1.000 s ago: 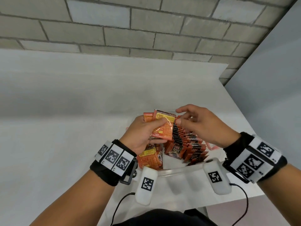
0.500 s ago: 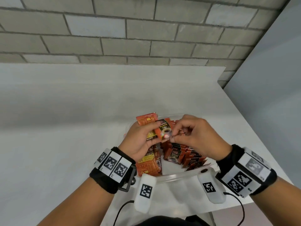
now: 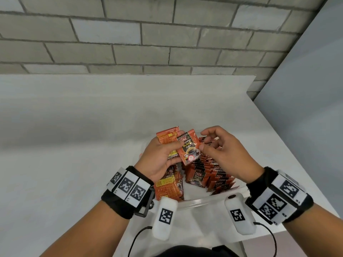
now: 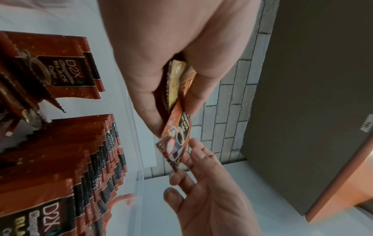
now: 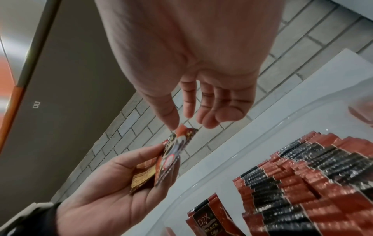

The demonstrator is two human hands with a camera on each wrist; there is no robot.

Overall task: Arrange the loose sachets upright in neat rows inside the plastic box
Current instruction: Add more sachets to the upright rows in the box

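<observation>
Over a clear plastic box [image 3: 200,201], my left hand [image 3: 172,148] grips a small fan of orange sachets [image 3: 167,138]. The front sachet [image 3: 189,147] shows its black coffee face. My right hand [image 3: 203,143] pinches that sachet's right edge between thumb and forefinger, its other fingers loosely spread. From the wrists, the front sachet [image 4: 175,143] [image 5: 175,143] is seen edge-on between both hands. Inside the box, a long row of upright sachets [image 3: 213,175] [image 5: 302,175] fills the right side. A shorter stack [image 3: 167,186] stands at the left, partly hidden under my left wrist.
The box sits near the front right corner of a white table [image 3: 74,145]. A brick wall [image 3: 167,43] runs behind it and a grey panel [image 3: 306,89] stands to the right. The table's right edge lies close beside the box.
The front sachet has been turned from its orange-yellow back to its black coffee face. My right fingers have shifted to its right edge. Both hands stay above the box.
</observation>
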